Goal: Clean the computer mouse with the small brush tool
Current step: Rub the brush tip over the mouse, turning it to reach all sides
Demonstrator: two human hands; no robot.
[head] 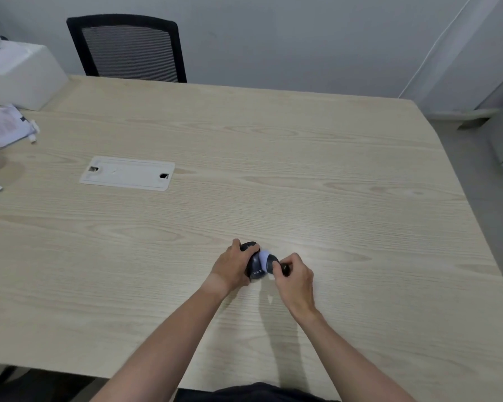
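A dark computer mouse (255,269) with white lettering rests on the light wooden table (273,169), a little right of centre and towards the near edge. My left hand (233,266) grips it from the left, with the fingers over its far end. My right hand (295,275) holds a small brush tool (269,261) with a pale head and a dark body. The pale head presses against the mouse's right side. The tool's rear end is hidden in my fingers.
A white cable cover plate (127,173) is set into the table at left centre. A white box (21,74) and crumpled papers (8,126) lie at the far left. A black mesh chair (128,47) stands behind the table's far edge.
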